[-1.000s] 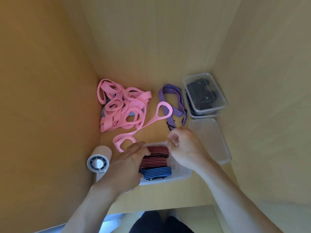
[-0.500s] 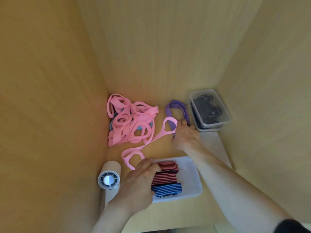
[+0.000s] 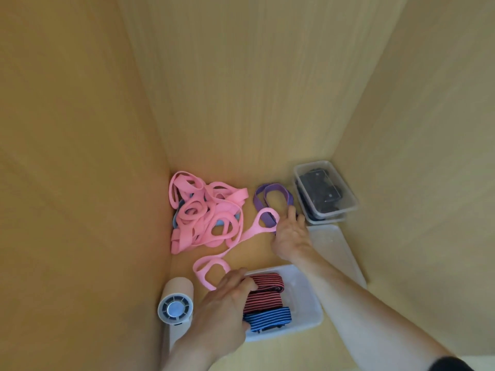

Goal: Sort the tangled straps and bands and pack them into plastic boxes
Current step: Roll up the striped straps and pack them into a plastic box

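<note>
With the left hand (image 3: 227, 303) pressed flat on the rolled straps (image 3: 265, 295) in the near box (image 3: 308, 311), the right hand (image 3: 290, 234), fingers spread, should pinch the purple strap (image 3: 270, 195) clear of the pink loop (image 3: 263, 223).

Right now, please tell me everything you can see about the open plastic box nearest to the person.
The open plastic box is clear, shallow and rectangular with rounded corners, lying flat and lidless on the wooden surface. Three folded striped straps fill its left part: two red-and-black straps and a blue-and-black strap at the near end. Its right part looks empty. The left hand rests on the straps at the left rim. The right forearm passes over the far right corner; contact is unclear.
</note>
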Demonstrator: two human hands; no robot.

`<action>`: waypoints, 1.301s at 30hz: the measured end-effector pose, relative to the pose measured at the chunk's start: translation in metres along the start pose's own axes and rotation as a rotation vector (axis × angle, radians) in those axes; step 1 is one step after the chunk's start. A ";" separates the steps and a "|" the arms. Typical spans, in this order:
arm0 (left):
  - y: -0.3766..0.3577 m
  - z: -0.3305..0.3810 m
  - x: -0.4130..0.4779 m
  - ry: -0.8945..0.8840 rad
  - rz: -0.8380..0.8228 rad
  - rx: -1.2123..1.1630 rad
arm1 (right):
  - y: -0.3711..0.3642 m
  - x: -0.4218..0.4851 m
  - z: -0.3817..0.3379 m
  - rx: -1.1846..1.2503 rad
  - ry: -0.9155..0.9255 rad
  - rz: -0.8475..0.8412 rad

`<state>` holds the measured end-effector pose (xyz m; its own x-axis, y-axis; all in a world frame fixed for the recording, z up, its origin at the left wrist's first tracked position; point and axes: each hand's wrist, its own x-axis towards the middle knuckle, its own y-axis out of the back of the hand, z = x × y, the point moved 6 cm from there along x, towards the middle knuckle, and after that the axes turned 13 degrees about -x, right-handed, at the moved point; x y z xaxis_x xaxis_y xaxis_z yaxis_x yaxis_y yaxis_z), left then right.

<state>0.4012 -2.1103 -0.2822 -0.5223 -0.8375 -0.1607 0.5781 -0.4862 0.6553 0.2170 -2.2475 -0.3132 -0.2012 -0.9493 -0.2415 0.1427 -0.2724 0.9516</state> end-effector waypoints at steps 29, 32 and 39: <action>0.008 0.002 0.002 0.046 -0.019 -0.121 | 0.059 -0.026 0.045 0.417 0.061 0.203; 0.010 0.002 0.004 0.088 -0.037 -0.095 | 0.072 -0.038 0.050 0.267 0.100 0.296; 0.023 0.008 0.015 0.149 -0.045 -0.150 | 0.101 -0.047 0.066 0.289 0.096 0.440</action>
<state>0.4017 -2.1323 -0.2638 -0.4574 -0.8363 -0.3023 0.6488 -0.5463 0.5297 0.1771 -2.2201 -0.1937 -0.0912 -0.9777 0.1890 -0.0813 0.1965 0.9771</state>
